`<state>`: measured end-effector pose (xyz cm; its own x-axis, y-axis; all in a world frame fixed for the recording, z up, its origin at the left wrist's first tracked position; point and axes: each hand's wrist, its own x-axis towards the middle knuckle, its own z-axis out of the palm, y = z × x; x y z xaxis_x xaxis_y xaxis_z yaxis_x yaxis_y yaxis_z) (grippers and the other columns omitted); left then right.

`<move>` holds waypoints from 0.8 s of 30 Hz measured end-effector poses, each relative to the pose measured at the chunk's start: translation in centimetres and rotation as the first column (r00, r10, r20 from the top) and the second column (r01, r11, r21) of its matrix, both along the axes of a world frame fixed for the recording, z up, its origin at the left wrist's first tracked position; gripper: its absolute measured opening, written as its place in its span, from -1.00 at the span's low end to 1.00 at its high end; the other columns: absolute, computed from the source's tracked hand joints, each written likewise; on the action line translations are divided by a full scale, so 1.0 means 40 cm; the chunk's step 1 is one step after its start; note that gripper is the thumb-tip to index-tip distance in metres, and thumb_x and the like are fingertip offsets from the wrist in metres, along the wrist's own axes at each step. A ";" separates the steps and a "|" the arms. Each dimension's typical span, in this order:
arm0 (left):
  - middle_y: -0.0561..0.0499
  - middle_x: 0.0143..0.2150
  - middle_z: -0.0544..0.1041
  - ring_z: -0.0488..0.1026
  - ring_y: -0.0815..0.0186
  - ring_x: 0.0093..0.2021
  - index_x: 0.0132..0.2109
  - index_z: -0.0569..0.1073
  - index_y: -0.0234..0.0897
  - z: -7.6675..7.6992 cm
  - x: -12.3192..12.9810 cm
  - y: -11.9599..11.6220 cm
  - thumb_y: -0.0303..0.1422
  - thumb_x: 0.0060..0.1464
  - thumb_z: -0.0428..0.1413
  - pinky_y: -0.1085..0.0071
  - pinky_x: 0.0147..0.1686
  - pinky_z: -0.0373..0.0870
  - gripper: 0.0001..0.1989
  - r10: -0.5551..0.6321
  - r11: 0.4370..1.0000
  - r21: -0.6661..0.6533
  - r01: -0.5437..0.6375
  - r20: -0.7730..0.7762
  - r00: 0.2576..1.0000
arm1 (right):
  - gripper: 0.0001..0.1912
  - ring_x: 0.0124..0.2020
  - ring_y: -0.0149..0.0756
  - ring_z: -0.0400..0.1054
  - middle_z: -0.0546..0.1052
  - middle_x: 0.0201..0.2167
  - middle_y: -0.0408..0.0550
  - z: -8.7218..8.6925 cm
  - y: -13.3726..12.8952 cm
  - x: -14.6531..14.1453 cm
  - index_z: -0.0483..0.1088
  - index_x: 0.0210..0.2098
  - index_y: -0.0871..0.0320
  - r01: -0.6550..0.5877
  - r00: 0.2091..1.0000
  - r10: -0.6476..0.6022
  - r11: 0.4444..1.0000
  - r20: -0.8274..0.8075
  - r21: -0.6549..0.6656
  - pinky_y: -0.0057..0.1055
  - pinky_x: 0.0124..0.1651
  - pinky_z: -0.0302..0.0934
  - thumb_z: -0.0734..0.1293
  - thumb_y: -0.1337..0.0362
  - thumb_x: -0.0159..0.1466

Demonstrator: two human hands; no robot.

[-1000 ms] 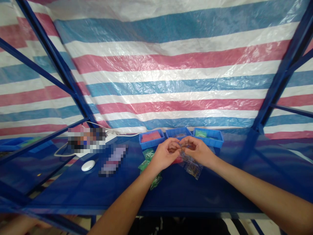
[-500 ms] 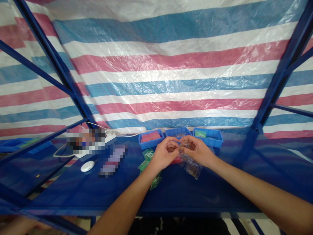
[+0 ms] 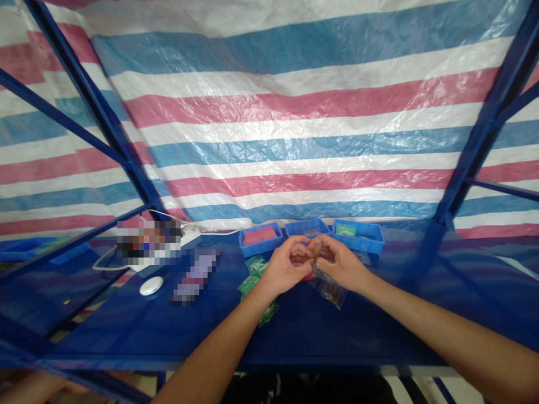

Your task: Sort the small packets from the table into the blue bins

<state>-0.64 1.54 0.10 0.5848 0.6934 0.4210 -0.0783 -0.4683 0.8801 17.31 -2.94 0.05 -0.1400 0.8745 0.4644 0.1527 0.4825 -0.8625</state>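
My left hand [image 3: 287, 266] and my right hand [image 3: 339, 264] meet at the fingertips above the blue table [image 3: 337, 336]. Fingers of my right hand are closed on a clear plastic packet [image 3: 323, 268]. My left hand is curled with thumb and fingertips at the packet's edge; whether it grips anything is too small to tell. Below my right hand lies another clear packet [image 3: 332, 293] with dark contents. Green packets [image 3: 255, 269] are spread beside and under my left wrist. Something red [image 3: 309, 276] shows partly between the hands.
Behind my hands stand a blue bin with red packets [image 3: 261, 238], a middle blue bin [image 3: 306, 225] and one with green packets [image 3: 357, 237]. Leftward are a white round object [image 3: 151, 286], a pixelated item and a white power strip [image 3: 160, 259]. Part of another person's arm [image 3: 29, 387] shows lower left.
My hands have shifted slightly, with the fingertips closer together. Less of the clear packet shows between them, and my right hand is a little lower.
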 end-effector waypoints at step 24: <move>0.04 -0.28 0.49 0.47 0.40 -0.30 -0.03 0.36 -0.28 0.021 0.004 0.009 -0.41 0.03 0.29 0.46 -0.21 0.41 -0.62 0.057 0.988 -0.154 -0.033 0.155 0.986 | -0.75 -0.32 -0.32 0.41 0.51 -0.32 -0.15 -0.008 0.019 0.005 0.40 -0.18 0.08 -0.039 0.991 0.027 0.995 -0.135 -0.087 -0.35 -0.20 0.34 0.46 0.13 0.24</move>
<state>-0.49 1.91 0.94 0.4859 0.7797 0.3949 -0.2043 -0.3380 0.9187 17.52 -2.19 -0.27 -0.1111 0.9091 0.4015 0.0189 0.4059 -0.9137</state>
